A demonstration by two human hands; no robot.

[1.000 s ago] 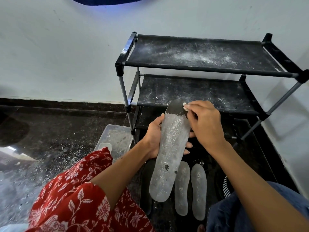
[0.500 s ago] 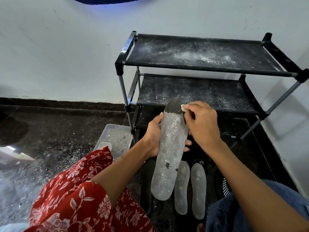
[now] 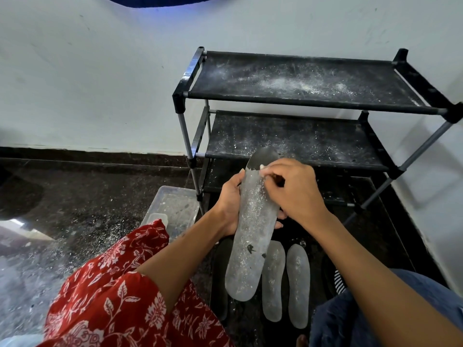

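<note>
In the centre of the frame the left grip (image 3: 231, 204) is curled round a powder-dusted grey insole (image 3: 253, 246) from behind, holding it nearly upright above the floor, with its dark tip in front of the shoe rack (image 3: 183, 96). The right grip (image 3: 295, 194) rests on the insole's upper part, fingertips pinching what may be a small white scrap (image 3: 261, 167). Two more insoles (image 3: 273, 284) lie side by side on the floor just below, and a clear plastic tub (image 3: 175, 209) sits left of centre

no readable text, no labels, brand marks, numbers or signs on any surface in view
</note>
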